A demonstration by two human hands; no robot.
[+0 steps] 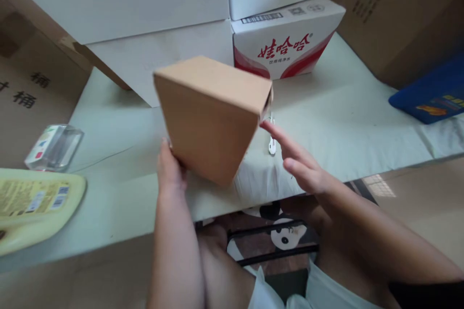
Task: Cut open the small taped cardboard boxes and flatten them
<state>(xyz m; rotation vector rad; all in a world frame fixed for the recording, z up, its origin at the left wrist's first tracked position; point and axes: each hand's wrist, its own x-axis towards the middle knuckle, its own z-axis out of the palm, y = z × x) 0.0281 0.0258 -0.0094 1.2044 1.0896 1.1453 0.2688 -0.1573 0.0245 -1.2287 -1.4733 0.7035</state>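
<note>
A plain brown cardboard box (213,125) is tilted above the table's front part. My left hand (170,166) grips its lower left side, the fingers partly hidden behind and under it. At the box's right end, my right hand (299,161) has its fingers stretched out and the thumb apart. Its fingertips meet or nearly meet the edge of that end, where a flap seems to stand a little open; I cannot tell how firm the contact is. Just beyond those fingers a small white cutter (272,142) lies on the cloth.
Pale cloth covers the table (119,203). White cartons (155,0) and a red-and-white carton (286,50) stand at the back. To the left are a clear plastic pack (60,147) and a yellow bottle (39,207). A blue package (431,89) and a large brown carton (395,24) are right.
</note>
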